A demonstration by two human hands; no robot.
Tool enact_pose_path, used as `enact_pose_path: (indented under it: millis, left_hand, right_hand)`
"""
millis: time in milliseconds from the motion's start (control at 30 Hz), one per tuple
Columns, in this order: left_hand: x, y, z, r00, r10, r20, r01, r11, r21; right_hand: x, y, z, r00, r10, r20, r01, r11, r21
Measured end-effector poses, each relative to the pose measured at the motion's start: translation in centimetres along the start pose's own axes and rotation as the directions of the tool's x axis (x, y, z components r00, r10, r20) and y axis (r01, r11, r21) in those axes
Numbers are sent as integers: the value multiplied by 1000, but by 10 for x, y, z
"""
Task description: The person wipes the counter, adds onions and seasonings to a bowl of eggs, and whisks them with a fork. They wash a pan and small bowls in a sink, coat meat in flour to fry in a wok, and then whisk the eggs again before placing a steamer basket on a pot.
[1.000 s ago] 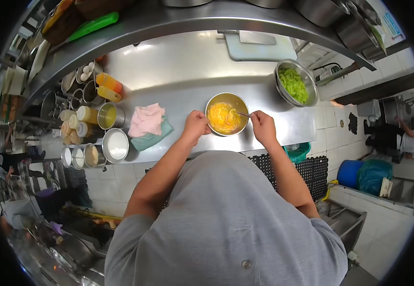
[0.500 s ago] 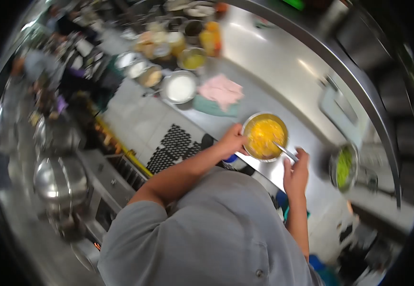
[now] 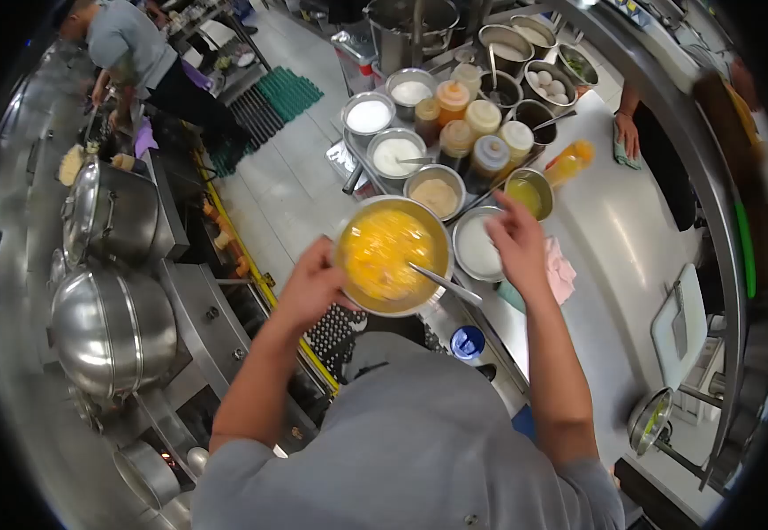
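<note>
My left hand point(image 3: 310, 284) grips the left rim of a metal bowl point(image 3: 445, 249), held up in front of my body. Inside is a yellow beaten-egg mixture point(image 3: 382, 247). A metal spoon point(image 3: 451, 286) leans in it, its handle sticking out over the right rim, with no hand on it. My right hand point(image 3: 520, 243) is off the spoon, above the counter's edge. Its fingers look apart and nothing shows in them, though they are slightly blurred. Below that hand sits a metal bowl of white contents point(image 3: 475, 246), partly covered by it.
Sauce bottles point(image 3: 483, 119) and seasoning bowls point(image 3: 437, 193) crowd the station ahead. A pink cloth point(image 3: 559, 272) lies on the steel counter point(image 3: 609, 291). Another person's hand point(image 3: 627, 137) rests on a green cloth across it. Stoves and a large round pot point(image 3: 114, 327) stand left; another person point(image 3: 132, 53) works beyond.
The view has swung toward the seasoning station. My left hand has lifted the bowl off the counter and carried it there. My right hand has left the spoon and moved over the white-filled bowl.
</note>
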State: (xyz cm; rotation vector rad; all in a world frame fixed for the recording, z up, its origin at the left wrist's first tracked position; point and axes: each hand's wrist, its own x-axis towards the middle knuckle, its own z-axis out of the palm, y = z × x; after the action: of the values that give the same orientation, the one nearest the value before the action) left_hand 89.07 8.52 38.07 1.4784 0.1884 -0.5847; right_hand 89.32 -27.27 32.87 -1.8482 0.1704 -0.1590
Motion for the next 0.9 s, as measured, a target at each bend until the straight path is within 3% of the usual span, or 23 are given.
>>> enact_pose_path:
  millis: [100,200,333,433,467,567,733,900]
  left_hand:
    - [22,12,-69,990,20,-142,-27,998,-48]
    - [42,30,-116,965,0,-263,-18,998,-66]
    - [75,34,-157,954,18,-300,-43,996,-77]
    - [103,24,-173,952,17,-304,-64,987,-145]
    - [110,28,-171,952,12,-307,-66,984,-167]
    - [138,21,-176,957,17,-288,-84,971,-223]
    - [167,21,-179,956,3,-295,-58,983,-176]
    - [178,28,-177,955,-17,-297,-36,985,-170]
  right_hand:
    - [76,0,99,995,75,59,-73,996,-42]
    - [109,-8,140,994,-109,-23,103,977,-186]
    - [103,-81,131,952,-268,145,304,810,-502]
    - [106,-111,134,964,-265,-24,238,898,-371]
    - [116,-95,140,951,-298,-77,261,913,-315]
    - [141,-86,175,989,7,-145,-2,999,34]
    - [171,-46,209,982,25,-186,-9,996,85]
    - [182,-30,212,950,241,-197,-167,928,332]
